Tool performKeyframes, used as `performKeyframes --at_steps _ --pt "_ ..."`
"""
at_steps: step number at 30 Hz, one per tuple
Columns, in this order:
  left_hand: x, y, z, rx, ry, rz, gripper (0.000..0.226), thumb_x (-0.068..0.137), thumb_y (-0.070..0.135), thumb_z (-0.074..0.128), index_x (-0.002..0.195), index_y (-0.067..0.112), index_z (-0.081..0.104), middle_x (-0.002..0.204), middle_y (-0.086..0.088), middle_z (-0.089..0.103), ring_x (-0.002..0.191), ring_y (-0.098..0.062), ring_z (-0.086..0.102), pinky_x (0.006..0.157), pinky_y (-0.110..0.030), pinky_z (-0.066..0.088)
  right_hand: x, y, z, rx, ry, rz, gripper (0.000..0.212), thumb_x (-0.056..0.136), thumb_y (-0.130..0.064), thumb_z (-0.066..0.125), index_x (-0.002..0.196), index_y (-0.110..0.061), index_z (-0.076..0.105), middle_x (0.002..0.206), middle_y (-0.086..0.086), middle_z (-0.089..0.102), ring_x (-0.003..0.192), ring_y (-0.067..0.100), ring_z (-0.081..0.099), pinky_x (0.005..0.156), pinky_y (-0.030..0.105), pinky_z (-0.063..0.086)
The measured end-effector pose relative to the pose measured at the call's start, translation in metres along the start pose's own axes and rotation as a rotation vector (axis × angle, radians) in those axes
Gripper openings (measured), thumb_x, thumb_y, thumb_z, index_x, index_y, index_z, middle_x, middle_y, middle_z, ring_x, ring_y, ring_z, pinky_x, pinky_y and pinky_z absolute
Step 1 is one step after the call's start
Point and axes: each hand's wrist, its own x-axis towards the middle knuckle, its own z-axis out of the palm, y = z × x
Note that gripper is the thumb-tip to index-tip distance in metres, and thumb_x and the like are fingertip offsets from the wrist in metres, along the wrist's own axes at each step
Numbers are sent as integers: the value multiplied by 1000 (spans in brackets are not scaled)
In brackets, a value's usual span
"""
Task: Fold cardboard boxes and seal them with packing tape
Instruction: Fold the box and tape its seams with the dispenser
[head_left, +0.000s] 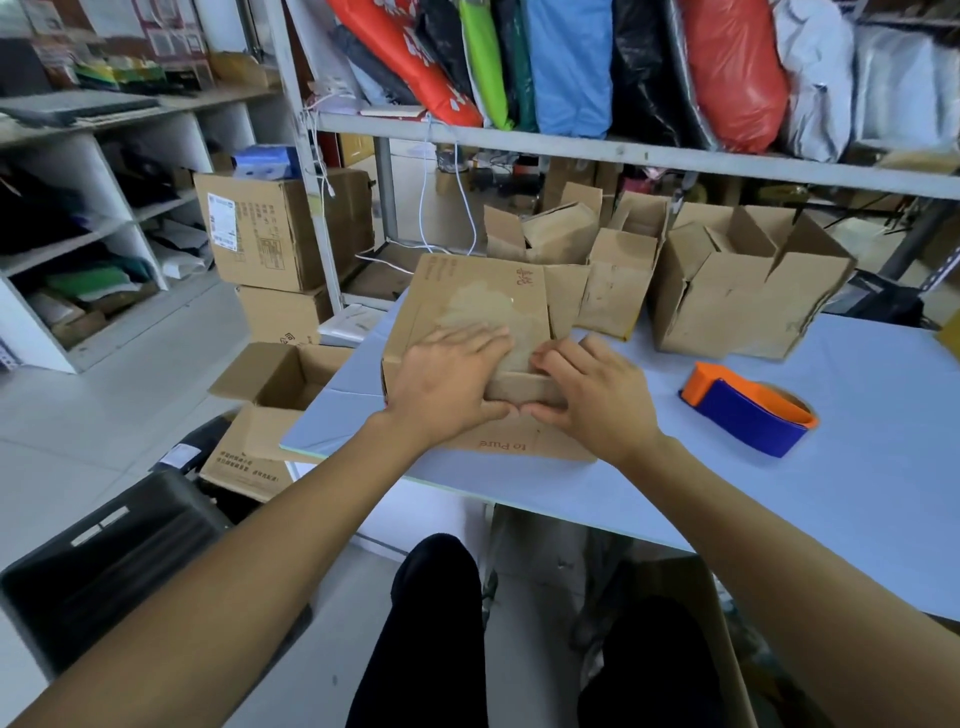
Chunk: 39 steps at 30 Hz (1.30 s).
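Colourful bags (571, 67) line the far shelf (623, 150); white cables (431, 208) dangle beneath; a black crate (114, 561) sits near left on the floor.

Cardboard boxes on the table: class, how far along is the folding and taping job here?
Done: several folded boxes stand at the back of the table, top flaps open. In hand: the left hand and right hand press tape along the box in front. Left: the tape dispenser lies aside; how many boxes remain is unclear.

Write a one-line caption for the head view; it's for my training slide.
Both hands, left hand and right hand, press tape onto a cardboard box beside the tape dispenser.
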Motion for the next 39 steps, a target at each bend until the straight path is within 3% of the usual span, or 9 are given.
performKeyframes --at_steps 3,9,17,24,26,28,31,36,39 --pt "2 -2 4 -28 89 -21 67 87 66 40 132 22 62 138 7 61 131 -13 54 106 -35 43 0 2 -1 -32 -44 -25 42 71 -47 77 97 -15 66 107 -5 68 80 23 54 60 35 48" --pt "2 -6 14 17 144 22 66 87 68 37 124 22 68 130 7 66 125 -15 60 99 -35 48 0 5 -1 190 -14 31 31 95 -43 57 110 -20 71 109 -10 72 90 18 61 70 32 53" --pt "15 -18 -25 -22 -378 -128 105 63 94 8 153 43 22 164 6 19 152 -20 11 117 -54 16 -5 45 -9 283 -58 150 20 90 -31 65 99 -19 78 106 -9 75 101 17 70 82 33 53" --pt "18 43 -37 -65 -398 107 102 68 92 -1 155 41 20 165 7 17 152 -15 13 122 -50 1 -28 116 -42 148 -191 258 28 89 -35 58 94 -17 80 102 -4 76 105 26 68 86 42 52" --pt "25 59 -43 -170 -394 187 91 77 84 3 149 40 37 158 8 36 146 -16 29 120 -44 17 -38 133 -50 173 -199 323 28 90 -31 58 97 -14 80 106 1 76 107 29 66 89 45 52" --pt "43 67 -46 -281 -327 251 64 89 68 21 125 34 62 129 10 62 121 -17 52 102 -41 42 -46 140 -53 205 -224 400 25 91 -27 61 106 -15 78 117 3 72 116 31 61 97 47 49" --pt "96 73 -32 -309 -305 220 29 96 44 48 110 29 68 103 7 62 102 -18 58 85 -41 48 -49 137 -52 266 -294 461 34 91 -26 63 123 -19 69 136 8 60 128 32 50 105 44 43" --pt "171 110 15 -279 -540 103 44 96 63 42 95 22 57 105 -2 60 91 -22 53 81 -40 47 -65 147 -53 193 -449 512 62 91 -21 63 149 -26 41 158 6 33 143 26 28 110 40 29" --pt "186 127 32 -307 -554 -2 52 91 68 44 95 20 63 95 1 58 82 -19 54 68 -35 40 -87 165 -61 28 -484 760 56 93 -26 62 146 -21 44 148 6 44 136 27 36 105 40 37"
